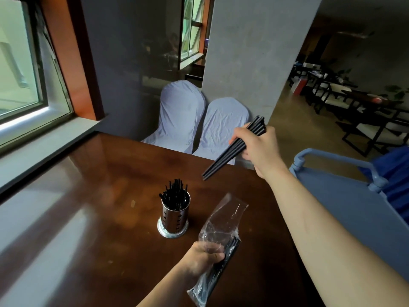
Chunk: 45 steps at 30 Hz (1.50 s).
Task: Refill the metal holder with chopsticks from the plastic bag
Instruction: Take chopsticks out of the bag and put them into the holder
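Note:
A perforated metal holder (173,218) stands upright on the dark wooden table (106,169), with several black chopsticks sticking out of its top. My right hand (260,149) is raised above the table's far right edge and grips a bundle of black chopsticks (230,152), tips angled down-left toward the holder. My left hand (204,258) holds a clear plastic bag (218,233) just right of the holder; more black chopsticks lie in the bag's lower part, and its upper part is empty and open.
Two chairs in white covers (199,120) stand beyond the table's far edge against a grey pillar. A blue cart with a rail (345,185) sits close on the right. A window and sill (44,134) run along the left. Dark tables and chairs fill the room at the far right.

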Each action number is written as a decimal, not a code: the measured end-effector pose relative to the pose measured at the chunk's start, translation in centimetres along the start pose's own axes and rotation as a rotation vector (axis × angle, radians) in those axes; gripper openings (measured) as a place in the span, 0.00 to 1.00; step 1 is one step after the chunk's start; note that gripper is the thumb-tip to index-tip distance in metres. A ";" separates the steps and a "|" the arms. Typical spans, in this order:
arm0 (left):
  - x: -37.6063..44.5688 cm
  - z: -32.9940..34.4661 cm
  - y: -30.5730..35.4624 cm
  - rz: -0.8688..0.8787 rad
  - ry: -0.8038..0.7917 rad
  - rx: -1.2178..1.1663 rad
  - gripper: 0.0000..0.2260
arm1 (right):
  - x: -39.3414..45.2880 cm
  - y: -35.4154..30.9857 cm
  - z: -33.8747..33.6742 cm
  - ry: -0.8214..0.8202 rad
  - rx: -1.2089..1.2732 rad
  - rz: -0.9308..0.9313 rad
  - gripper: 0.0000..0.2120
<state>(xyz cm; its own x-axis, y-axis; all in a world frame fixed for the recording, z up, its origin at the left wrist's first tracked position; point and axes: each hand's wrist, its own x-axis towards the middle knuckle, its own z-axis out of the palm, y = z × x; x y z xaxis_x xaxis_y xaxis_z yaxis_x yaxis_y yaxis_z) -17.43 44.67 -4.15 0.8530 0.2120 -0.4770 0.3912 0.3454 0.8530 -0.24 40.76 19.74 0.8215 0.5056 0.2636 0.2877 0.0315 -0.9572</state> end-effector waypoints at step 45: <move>1.3 -1.8 -0.9 -0.031 0.029 0.037 0.07 | -1.0 17.9 11.9 -0.579 -0.532 0.360 0.15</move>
<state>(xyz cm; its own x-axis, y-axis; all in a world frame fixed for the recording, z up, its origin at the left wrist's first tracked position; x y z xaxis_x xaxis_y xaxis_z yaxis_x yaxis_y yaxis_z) -17.26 46.26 -5.87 0.8304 0.2281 -0.5084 0.4300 0.3180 0.8449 -1.81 51.08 0.91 0.5688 0.7714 -0.2855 0.3693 -0.5496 -0.7494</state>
